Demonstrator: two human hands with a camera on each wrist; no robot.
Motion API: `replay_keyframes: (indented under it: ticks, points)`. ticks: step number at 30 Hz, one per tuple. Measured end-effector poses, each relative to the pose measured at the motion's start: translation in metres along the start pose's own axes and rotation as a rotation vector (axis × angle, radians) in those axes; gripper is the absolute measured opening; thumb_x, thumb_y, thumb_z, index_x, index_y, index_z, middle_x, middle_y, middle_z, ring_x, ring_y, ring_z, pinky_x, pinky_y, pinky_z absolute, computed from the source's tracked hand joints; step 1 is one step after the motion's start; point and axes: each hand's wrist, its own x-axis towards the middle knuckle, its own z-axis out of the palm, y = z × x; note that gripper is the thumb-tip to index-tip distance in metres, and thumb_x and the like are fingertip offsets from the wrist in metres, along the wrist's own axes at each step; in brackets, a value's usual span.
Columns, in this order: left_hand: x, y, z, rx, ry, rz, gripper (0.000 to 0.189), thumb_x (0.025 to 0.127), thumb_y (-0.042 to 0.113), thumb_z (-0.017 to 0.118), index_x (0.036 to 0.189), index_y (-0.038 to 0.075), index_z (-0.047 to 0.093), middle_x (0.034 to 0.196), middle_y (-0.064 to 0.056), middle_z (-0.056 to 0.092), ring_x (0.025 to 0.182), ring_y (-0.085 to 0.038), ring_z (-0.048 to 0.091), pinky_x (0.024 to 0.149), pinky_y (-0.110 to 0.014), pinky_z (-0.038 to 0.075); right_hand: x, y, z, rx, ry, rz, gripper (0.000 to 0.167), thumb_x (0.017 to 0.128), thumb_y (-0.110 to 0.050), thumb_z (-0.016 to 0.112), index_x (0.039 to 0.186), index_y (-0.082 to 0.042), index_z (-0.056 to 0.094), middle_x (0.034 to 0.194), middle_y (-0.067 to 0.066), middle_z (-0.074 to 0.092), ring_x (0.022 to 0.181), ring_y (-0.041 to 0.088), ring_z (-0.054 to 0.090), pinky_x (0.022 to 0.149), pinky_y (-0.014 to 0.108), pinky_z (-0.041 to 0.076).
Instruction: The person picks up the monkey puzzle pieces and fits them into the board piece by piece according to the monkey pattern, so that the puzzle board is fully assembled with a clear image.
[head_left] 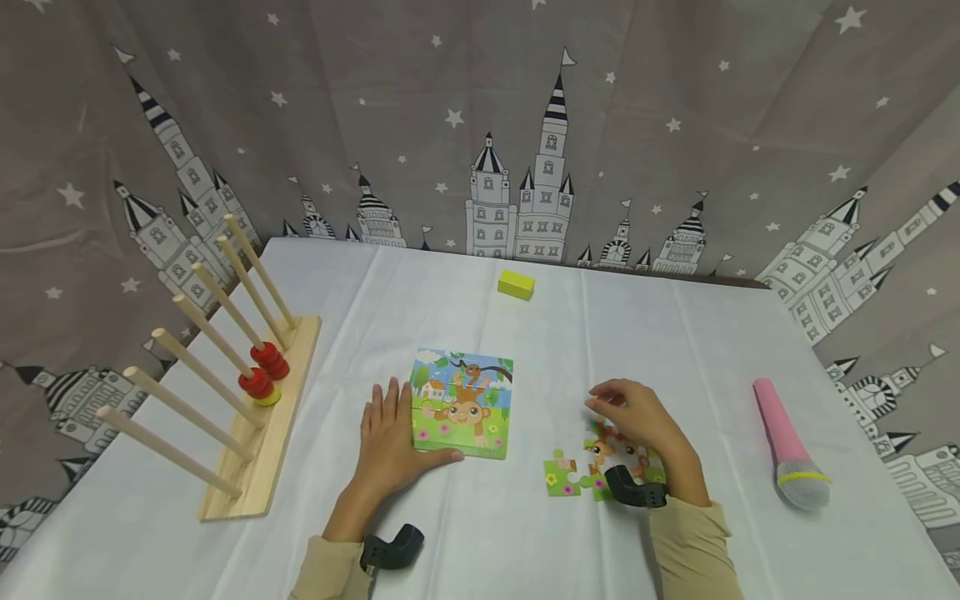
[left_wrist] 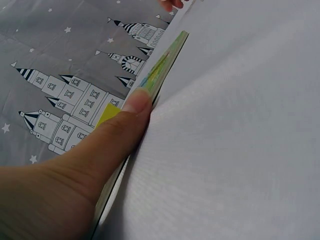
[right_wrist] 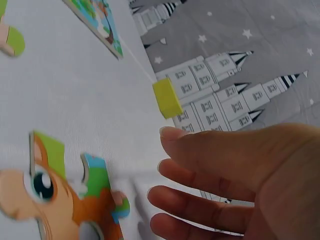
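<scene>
- Left hand [head_left: 390, 442]: grip spread, fingers straight, touching the puzzle board [head_left: 461, 408] (thumb at its near edge).
- Right hand [head_left: 637, 414]: grip loosely parted, empty, above puzzle pieces [head_left: 602, 454] (on the worktop [head_left: 480, 533], right of the board).

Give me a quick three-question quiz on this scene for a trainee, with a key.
1. Which hand touches the square monkey picture?
2. True or false: in the head view, the pink microphone lies to the right of the yellow block.
3. How many pegs stand on the wooden base?

Key:
1. The left hand.
2. True.
3. Seven.
</scene>
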Motion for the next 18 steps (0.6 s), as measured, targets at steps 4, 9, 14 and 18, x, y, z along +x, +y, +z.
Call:
replay_keyframes:
  ticks: [4,9,14,18]
  points:
    - [-0.001,0.0,-0.001,-0.005,0.005,0.0,0.122,0.058,0.057,0.076,0.143,-0.005,0.014,0.15,-0.027,0.005,0.138,-0.045,-0.003,0.11,-0.057,0.003,-0.003,0.005,-0.002,-0.01,-0.017,0.056,0.034,0.089,-0.029,0.057,0.11,-0.003,0.062,0.102,0.013,0.065,0.093,0.024,0.059,0.08,0.041,0.048]
    - [-0.001,0.0,-0.001,-0.006,0.0,-0.003,0.122,0.058,0.057,0.075,0.143,-0.005,0.013,0.15,-0.026,0.005,0.138,-0.044,-0.004,0.11,-0.057,0.003,-0.005,0.008,-0.003,-0.003,-0.035,0.082,0.036,0.086,-0.028,0.061,0.111,-0.001,0.06,0.103,0.014,0.064,0.095,0.026,0.059,0.084,0.043,0.048]
    - [-0.001,0.0,-0.001,-0.004,0.0,-0.004,0.122,0.058,0.057,0.075,0.143,-0.005,0.013,0.15,-0.026,0.005,0.138,-0.044,-0.004,0.11,-0.057,0.003,-0.006,0.011,-0.001,0.004,-0.055,0.07,0.039,0.084,-0.024,0.064,0.115,-0.001,0.058,0.106,0.015,0.061,0.097,0.026,0.058,0.085,0.043,0.047]
    - [0.0,-0.001,0.0,0.002,-0.001,-0.005,0.122,0.058,0.057,0.075,0.143,-0.004,0.013,0.15,-0.026,0.005,0.138,-0.044,-0.004,0.11,-0.057,0.003,-0.009,0.012,0.0,-0.014,-0.073,0.051,0.041,0.082,-0.023,0.065,0.117,-0.002,0.057,0.109,0.014,0.058,0.099,0.026,0.055,0.086,0.044,0.045]
